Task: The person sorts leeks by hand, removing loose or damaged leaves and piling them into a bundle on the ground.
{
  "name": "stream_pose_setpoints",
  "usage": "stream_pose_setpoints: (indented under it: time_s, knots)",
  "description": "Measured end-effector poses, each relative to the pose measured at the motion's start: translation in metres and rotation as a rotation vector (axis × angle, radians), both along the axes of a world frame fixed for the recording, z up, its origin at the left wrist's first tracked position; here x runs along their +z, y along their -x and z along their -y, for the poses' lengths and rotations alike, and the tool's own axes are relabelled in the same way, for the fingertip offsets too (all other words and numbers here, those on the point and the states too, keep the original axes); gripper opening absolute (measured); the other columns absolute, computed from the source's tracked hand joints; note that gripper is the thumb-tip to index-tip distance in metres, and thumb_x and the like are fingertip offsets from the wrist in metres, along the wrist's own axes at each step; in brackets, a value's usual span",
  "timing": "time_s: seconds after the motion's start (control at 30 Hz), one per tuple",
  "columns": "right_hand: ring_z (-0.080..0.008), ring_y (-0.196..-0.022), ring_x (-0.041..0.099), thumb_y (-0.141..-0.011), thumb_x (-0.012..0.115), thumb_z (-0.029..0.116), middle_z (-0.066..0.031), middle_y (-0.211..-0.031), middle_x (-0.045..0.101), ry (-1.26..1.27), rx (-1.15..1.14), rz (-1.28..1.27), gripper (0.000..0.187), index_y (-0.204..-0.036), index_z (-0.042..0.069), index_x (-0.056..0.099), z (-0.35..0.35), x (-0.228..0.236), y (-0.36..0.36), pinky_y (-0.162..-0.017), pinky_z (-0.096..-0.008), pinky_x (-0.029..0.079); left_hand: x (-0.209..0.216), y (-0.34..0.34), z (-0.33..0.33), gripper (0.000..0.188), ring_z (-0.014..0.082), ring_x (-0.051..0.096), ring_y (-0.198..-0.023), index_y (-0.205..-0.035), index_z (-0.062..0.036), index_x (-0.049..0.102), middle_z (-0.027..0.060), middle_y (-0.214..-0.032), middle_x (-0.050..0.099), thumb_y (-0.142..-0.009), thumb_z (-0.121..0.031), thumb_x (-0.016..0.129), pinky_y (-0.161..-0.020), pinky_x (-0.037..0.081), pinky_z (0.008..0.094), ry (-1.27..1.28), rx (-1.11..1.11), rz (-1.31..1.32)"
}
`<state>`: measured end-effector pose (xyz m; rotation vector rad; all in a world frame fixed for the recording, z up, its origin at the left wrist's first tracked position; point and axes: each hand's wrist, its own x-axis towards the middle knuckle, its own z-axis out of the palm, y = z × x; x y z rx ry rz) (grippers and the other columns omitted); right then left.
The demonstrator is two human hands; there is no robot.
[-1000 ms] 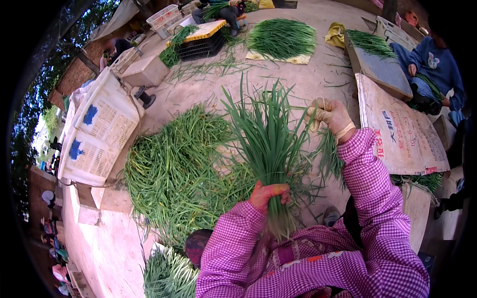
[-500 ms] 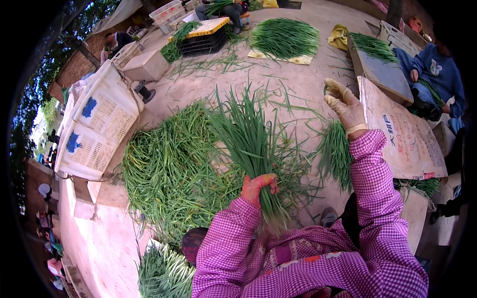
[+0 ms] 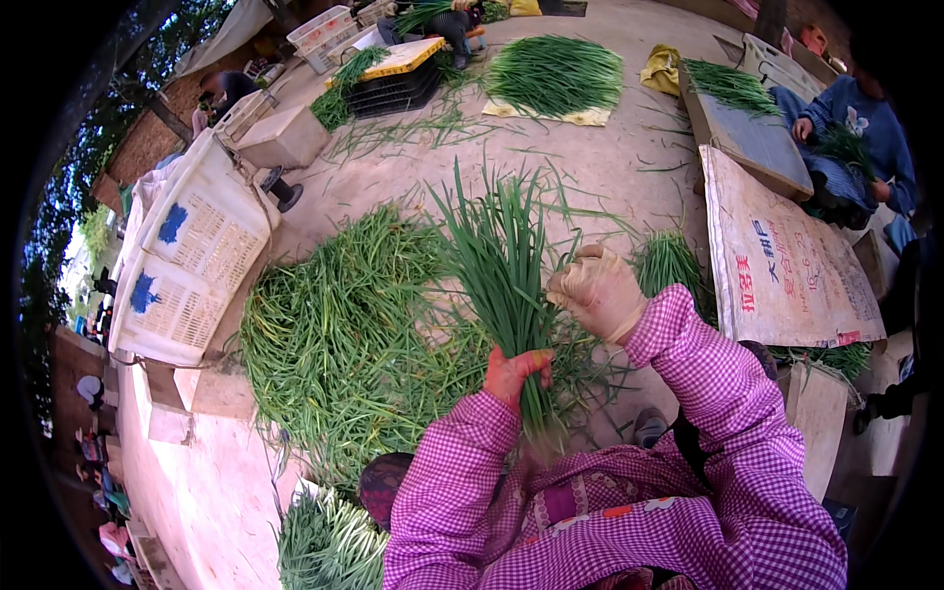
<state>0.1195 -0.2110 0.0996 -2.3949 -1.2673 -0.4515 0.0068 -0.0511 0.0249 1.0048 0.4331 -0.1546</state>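
Observation:
A bunch of long green chives point(image 3: 503, 261) stands upright in my bare left hand point(image 3: 515, 376), its fingers wrapped around the lower stalks. The leaves fan out above the grip, and the stalk ends below are blurred. At the bunch's right edge is my right hand point(image 3: 598, 293), in a thin pale glove, with fingers curled in a pinch against the outer leaves. What lies between those fingertips is hidden. A wide heap of loose, tangled chive leaves point(image 3: 339, 324) covers the ground left of the bunch. Beyond my right hand lies a pile of straighter chives point(image 3: 671, 265).
White chive stalks point(image 3: 339, 541) lie bundled at lower left. A white plastic crate point(image 3: 202, 241) stands at left, a printed sack point(image 3: 787, 261) at right. Farther off are a chive pile point(image 3: 556, 74), black crates point(image 3: 398, 90) and a co-worker in blue point(image 3: 851, 138) holding chives.
My right hand has come down and leftward from the upper right to the bunch, its fingers curling in. My left hand keeps its hold; the leaves have shifted slightly.

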Motion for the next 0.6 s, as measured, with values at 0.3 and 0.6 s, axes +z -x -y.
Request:
stream_pose_setpoints:
  time_s: [0.3, 0.6]
  knots:
    - [-0.0163, -0.08, 0.063, -0.086, 0.066, 0.017, -0.0056, -0.086, 0.068, -0.753, -0.114, -0.572, 0.014, -0.098, 0.009, 0.069, 0.028, 0.02, -0.038, -0.071, -0.03, 0.05, 0.009, 0.004, -0.005, 0.044, 0.0169, 0.052, -0.053, -0.118, 0.002, 0.051, 0.0053, -0.064, 0.053, -0.076, 0.0, 0.064, -0.054, 0.048, 0.0336, 0.048, -0.079, 0.049]
    - [-0.0285, -0.078, 0.061, -0.082, 0.067, 0.039, -0.0091, -0.082, 0.066, -0.097, -0.185, -0.094, 0.028, -0.091, 0.012, 0.07, 0.023, 0.005, -0.031, -0.082, -0.0414, 0.046, 0.011, 0.004, 0.001, 0.047, 0.0178, 0.051, -0.051, -0.12, 0.004, 0.05, 0.0067, -0.063, 0.054, -0.075, 0.001, 0.064, -0.057, 0.047, 0.0342, 0.0, -0.139, 0.046]
